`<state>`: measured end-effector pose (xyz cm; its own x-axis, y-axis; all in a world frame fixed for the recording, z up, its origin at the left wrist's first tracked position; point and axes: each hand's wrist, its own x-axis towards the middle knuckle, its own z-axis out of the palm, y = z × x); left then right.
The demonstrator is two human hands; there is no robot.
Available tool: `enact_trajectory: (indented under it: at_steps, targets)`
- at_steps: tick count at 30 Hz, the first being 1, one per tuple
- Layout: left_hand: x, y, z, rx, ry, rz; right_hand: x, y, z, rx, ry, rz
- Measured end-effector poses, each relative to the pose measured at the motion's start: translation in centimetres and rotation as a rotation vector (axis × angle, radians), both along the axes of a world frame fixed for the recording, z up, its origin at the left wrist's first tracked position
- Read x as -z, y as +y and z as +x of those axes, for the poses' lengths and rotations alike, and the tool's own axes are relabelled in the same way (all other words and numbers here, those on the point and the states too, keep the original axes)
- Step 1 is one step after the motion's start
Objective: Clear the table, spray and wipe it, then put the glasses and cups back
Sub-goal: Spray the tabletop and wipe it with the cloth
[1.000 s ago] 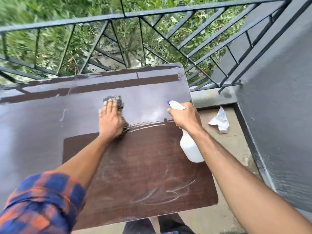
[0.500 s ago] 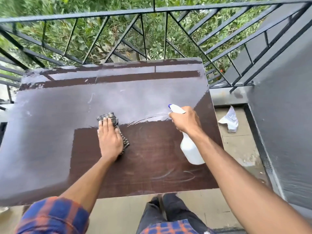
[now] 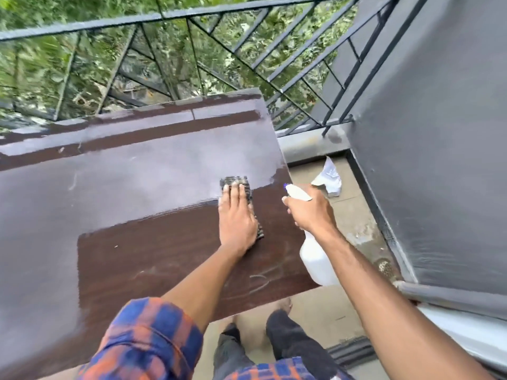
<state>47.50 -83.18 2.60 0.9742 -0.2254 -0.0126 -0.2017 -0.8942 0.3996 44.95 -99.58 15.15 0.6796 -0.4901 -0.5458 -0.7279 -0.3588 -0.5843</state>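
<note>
Wiping is the step in hand, we judge. From the head camera, our left hand (image 3: 237, 218) lies flat with straight fingers and presses the dark cloth (image 3: 238, 183) on the brown table (image 3: 109, 187), near its right edge, where the dull grey part meets the darker part. Our right hand (image 3: 310, 209) is clenched round the neck of the white spray bottle (image 3: 315, 259), just beside that edge. Next, we think, the cloth must cross the grey area with firm pressure.

- Your dark brown wood-grain counter (image 3: 164, 250) shows a pale grey sheen.
- Your white plastic spray bottle (image 3: 315, 256) has a blue nozzle tip.
- Your rolled sleeve (image 3: 142, 338) is blue-and-orange plaid.
</note>
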Motion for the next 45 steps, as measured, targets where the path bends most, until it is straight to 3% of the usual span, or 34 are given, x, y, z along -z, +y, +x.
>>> enact_trajectory:
  at_steps: [8, 17, 25, 29, 38, 45]
  targets:
    - [0.5, -12.4, -3.5, 0.244, 0.042, -0.001, 1.4, -8.5, -1.7, 0.037, 0.024, -0.027]
    - [0.2, -11.3, -8.1, 0.495, 0.038, 0.093, 2.4, -9.5, -6.0, 0.053, 0.097, 0.025]
    - [-1.0, -9.0, -11.4, 0.588, 0.096, 0.143, 2.7, -6.1, -11.0, 0.046, 0.135, 0.008]
    - [-1.3, -5.6, -11.4, 0.5, 0.086, 0.138, 2.3, -2.7, -12.3, 0.043, 0.132, 0.025]
    - [-0.7, 13.4, -10.3, -0.01, 0.08, 0.106, 1.8, 6.5, -12.2, -0.097, 0.097, 0.003]
    - [0.0, 26.5, -14.8, -0.368, 0.055, 0.05, 2.0, 12.6, -12.7, -0.222, 0.076, -0.001]
